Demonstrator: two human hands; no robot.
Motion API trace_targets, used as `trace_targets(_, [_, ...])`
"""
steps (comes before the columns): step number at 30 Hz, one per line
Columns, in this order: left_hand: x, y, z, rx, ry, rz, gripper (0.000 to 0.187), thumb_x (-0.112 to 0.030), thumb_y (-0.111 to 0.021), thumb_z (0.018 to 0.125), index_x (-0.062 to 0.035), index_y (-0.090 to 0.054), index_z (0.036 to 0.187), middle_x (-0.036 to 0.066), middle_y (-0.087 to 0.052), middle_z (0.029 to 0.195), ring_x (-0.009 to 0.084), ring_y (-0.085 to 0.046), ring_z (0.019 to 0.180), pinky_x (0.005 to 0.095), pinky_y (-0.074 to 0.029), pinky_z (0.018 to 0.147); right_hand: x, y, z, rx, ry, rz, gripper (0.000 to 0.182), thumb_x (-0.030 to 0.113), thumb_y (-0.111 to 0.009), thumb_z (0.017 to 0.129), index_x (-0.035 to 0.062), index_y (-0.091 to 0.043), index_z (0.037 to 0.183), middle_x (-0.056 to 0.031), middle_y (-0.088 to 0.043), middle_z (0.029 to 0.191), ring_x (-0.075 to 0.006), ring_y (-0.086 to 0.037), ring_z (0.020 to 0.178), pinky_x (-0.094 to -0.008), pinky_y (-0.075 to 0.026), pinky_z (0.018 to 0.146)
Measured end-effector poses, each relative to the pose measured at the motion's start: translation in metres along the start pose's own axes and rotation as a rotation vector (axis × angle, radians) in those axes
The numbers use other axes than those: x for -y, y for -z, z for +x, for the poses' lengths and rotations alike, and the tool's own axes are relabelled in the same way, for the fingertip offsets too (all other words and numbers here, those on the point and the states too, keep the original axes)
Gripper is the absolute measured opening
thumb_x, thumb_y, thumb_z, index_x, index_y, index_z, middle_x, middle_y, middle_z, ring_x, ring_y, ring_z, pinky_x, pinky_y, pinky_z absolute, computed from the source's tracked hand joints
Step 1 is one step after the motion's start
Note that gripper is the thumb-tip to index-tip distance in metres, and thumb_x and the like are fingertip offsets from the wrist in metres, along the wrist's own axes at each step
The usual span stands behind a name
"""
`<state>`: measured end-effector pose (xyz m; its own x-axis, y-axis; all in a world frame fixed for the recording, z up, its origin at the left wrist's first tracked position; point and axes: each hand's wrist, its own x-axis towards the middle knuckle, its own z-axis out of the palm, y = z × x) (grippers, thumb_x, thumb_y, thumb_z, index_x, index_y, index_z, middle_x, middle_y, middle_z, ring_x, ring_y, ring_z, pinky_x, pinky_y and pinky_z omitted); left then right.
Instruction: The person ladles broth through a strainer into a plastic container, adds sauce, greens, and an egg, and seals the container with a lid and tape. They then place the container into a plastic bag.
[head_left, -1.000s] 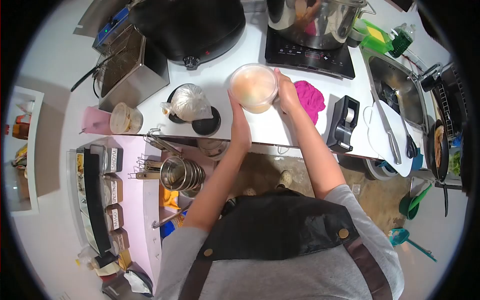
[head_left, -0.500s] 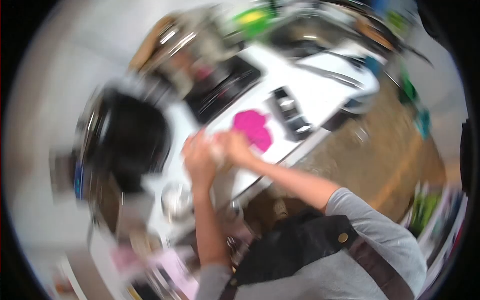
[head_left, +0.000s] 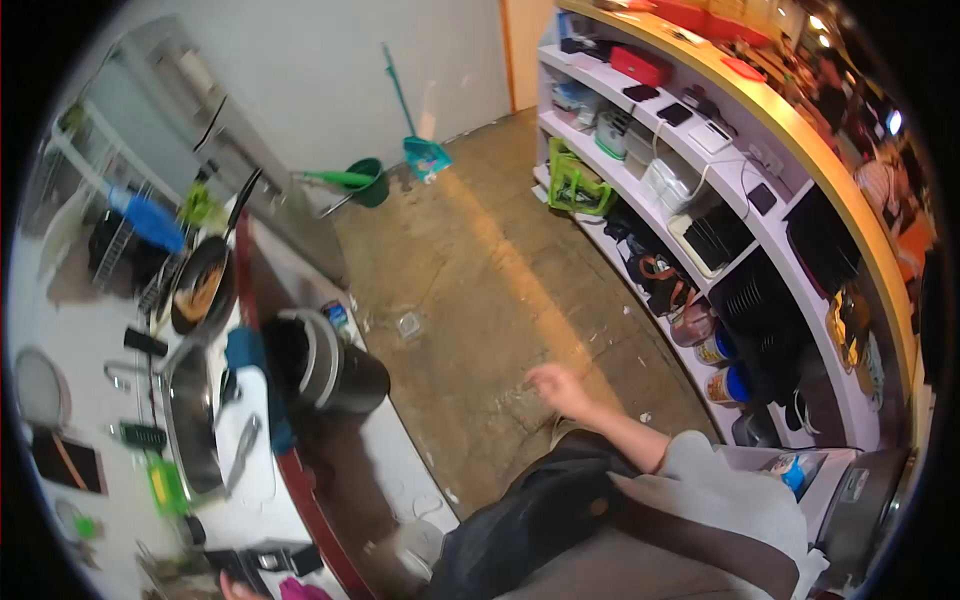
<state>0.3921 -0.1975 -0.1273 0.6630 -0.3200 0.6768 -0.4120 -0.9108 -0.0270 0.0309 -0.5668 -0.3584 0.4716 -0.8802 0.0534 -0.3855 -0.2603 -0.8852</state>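
My right hand (head_left: 562, 390) hangs in the air over the brown floor, away from the counter. Its fingers are loosely bent, with nothing visible in them. Only a sliver of my left hand (head_left: 236, 590) shows at the bottom left edge, over the counter; most of its fingers are cut off. Close beside it lies a magenta cloth (head_left: 302, 590), partly outside the view. A black object with silver parts (head_left: 275, 560) rests on the counter just above the cloth. Farther along, a knife (head_left: 243, 455) lies on a white cutting board (head_left: 262, 480).
On the left are a metal sink (head_left: 190, 425) and a frying pan (head_left: 205, 290). A dark bin (head_left: 350, 375) stands by the counter. A curved shelf (head_left: 680, 215) lines the right side. A green bucket (head_left: 372, 185) and teal dustpan (head_left: 428, 158) sit by the far wall.
The view has swung right, from the counter toward the floor and shelf. My hands, together beside the magenta cloth before, are now apart; the right one is over the floor.
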Motion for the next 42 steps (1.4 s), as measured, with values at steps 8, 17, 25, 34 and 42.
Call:
trace_targets(8, [-0.482, -0.008, 0.051, 0.434, -0.483, -1.059, 0.023, -0.010, -0.051, 0.089, -0.0012, -0.060, 0.108, 0.014, -0.058, 0.111, 0.0287, -0.051, 0.109, 0.0374, -0.035, 0.096, -0.116, 0.199, 0.066, -0.524, -0.253, 0.108, 0.018, 0.000, -0.048, 0.086, 0.0005, -0.063, 0.095, -0.0064, -0.064, 0.080, -0.0111, -0.059, 0.071, -0.0240, -0.047, 0.064])
trace_targets(17, [-0.729, -0.059, 0.090, 0.734, -0.977, -0.998, 0.021, -0.013, -0.059, 0.084, -0.0049, -0.063, 0.102, 0.013, -0.058, 0.107, 0.0323, -0.048, 0.112, 0.0389, -0.037, 0.096, -0.269, 0.231, 0.166, -0.403, -0.647, 0.246, 0.015, 0.008, -0.051, 0.087, 0.0038, -0.063, 0.095, -0.0046, -0.063, 0.076, -0.0068, -0.057, 0.067, -0.0226, -0.047, 0.064])
trace_targets(25, [-1.027, -0.212, 0.138, 1.348, -1.281, -1.099, 0.025, -0.014, -0.060, 0.083, -0.0057, -0.061, 0.107, 0.016, -0.059, 0.103, 0.0332, -0.055, 0.102, 0.0382, -0.042, 0.091, -0.461, 0.224, 0.219, 0.058, -1.061, -0.189, 0.023, 0.025, -0.055, 0.082, 0.0045, -0.065, 0.088, -0.0113, -0.064, 0.082, -0.0223, -0.063, 0.073, -0.0371, -0.049, 0.064])
trace_targets(34, [-1.383, -0.369, 0.075, 0.819, -1.651, -1.005, 0.047, -0.009, -0.059, 0.077, -0.0085, -0.048, 0.122, 0.019, -0.046, 0.124, 0.0360, -0.048, 0.107, 0.0426, -0.043, 0.091, -0.383, 0.273, 0.374, -0.922, -1.189, 0.592, 0.018, 0.018, -0.049, 0.085, 0.0052, -0.062, 0.081, -0.0051, -0.060, 0.071, -0.0142, -0.057, 0.057, -0.0298, -0.046, 0.051])
trace_targets(42, [-1.568, -0.509, -0.005, 1.524, -0.533, -1.280, 0.027, -0.025, -0.060, 0.082, -0.0024, -0.062, 0.098, 0.013, -0.068, 0.079, 0.0308, -0.065, 0.074, 0.0407, -0.048, 0.062, -0.420, 0.240, 0.467, -0.234, -1.328, -0.007, 0.023, 0.019, -0.058, 0.080, 0.0031, -0.065, 0.095, -0.0172, -0.066, 0.089, -0.0272, -0.065, 0.079, -0.0356, -0.050, 0.071])
